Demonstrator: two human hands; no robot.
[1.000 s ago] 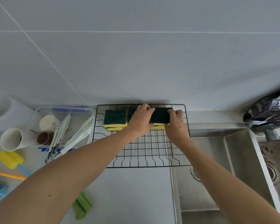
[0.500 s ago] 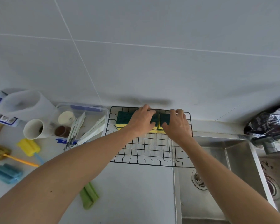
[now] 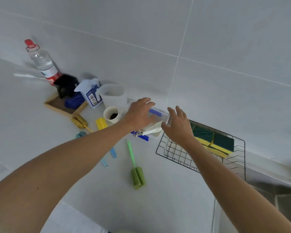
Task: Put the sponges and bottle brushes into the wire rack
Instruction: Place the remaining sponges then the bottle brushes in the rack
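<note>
The black wire rack (image 3: 178, 157) sits on the counter at the right, with green-and-yellow sponges (image 3: 213, 142) lined up along its far side. My right hand (image 3: 178, 126) hovers open over the rack's left corner. My left hand (image 3: 139, 113) is open above a clear plastic container (image 3: 158, 118), holding nothing. On the counter lie a green bottle brush (image 3: 136, 172), a yellow one (image 3: 101, 123), a darker yellow one (image 3: 79, 121) and a blue one (image 3: 113, 153), partly hidden by my left forearm.
A white cup (image 3: 112, 115), a white jug (image 3: 113, 95), a blue-and-white packet (image 3: 91, 95), a wooden tray (image 3: 62, 106) and a red-capped clear bottle (image 3: 42, 63) crowd the back left. The steel sink (image 3: 267, 199) lies at the lower right.
Both hands have let go of the sponges in the rack and moved left, open. The camera has swung left, bringing the bottle and tray into view.
</note>
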